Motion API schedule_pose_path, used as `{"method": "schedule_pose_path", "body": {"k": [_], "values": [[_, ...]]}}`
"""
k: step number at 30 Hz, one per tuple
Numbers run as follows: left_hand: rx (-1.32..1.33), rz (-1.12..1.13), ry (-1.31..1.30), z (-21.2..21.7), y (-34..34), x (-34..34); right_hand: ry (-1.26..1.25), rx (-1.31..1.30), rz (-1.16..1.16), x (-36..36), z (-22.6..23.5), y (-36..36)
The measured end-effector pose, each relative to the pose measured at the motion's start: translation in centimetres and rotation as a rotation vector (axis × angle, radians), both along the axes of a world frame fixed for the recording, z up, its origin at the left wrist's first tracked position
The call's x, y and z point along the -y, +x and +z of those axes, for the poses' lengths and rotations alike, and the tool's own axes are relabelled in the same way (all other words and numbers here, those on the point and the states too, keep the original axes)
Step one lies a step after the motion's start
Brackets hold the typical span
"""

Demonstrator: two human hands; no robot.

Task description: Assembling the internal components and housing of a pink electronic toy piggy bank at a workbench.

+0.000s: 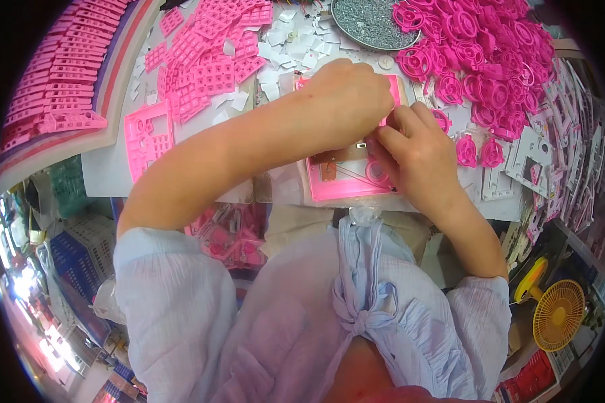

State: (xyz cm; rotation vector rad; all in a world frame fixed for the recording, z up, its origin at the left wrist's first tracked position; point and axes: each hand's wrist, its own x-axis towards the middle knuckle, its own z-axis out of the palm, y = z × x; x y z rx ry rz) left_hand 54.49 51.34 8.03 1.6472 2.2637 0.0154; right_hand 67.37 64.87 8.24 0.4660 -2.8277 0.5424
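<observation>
In front of me on the table lies a pink plastic housing (346, 190) with a brown circuit board (346, 160) and thin wires inside. My left hand (349, 101) reaches across its upper part, back upward, with curled fingers mostly hidden. Over the housing's right side, my right hand (417, 151) has its thumb and fingers bent together in a pinch. The fingertips of both hands meet close together at the housing's right edge. Whatever lies between them is too small or too covered to make out.
Pink keypad pieces (212, 77) and white squares (292, 43) lie at the back left. A round tray of small metal screws (376, 23) stands at the back beside heaped magenta rings (477, 54). White panels (528, 158) are stacked right; another pink housing (138, 141) lies left.
</observation>
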Motion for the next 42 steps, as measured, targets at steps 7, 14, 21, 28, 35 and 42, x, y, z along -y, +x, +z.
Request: {"method": "schedule_pose_path", "body": {"k": [7, 14, 21, 28, 35, 42], "values": [[0.165, 0.201, -0.103, 1.1, -2.3, -0.9, 0.093, 0.079, -0.011, -0.1, 0.1, -0.9], [0.303, 0.364, 0.018, 1.1, -2.8, 0.7, -0.211, 0.084, 0.018, -1.5, -1.8, -3.1], [0.287, 0.412, 0.114, 0.4, -2.0, 1.4, -0.094, -0.004, 0.020, -1.1, -2.3, -3.4], [0.285, 0.401, 0.113, -0.3, -2.1, 1.4, 0.004, -0.019, 0.325, -3.4, -0.8, -3.3], [0.301, 0.354, 0.149, 0.0, -2.2, 1.8, 0.141, 0.185, 0.355, -2.8, 0.6, -4.3], [0.304, 0.244, 0.283, -0.9, -2.3, 2.8, -0.153, 0.170, 0.298, -4.0, -0.5, -4.3]]}}
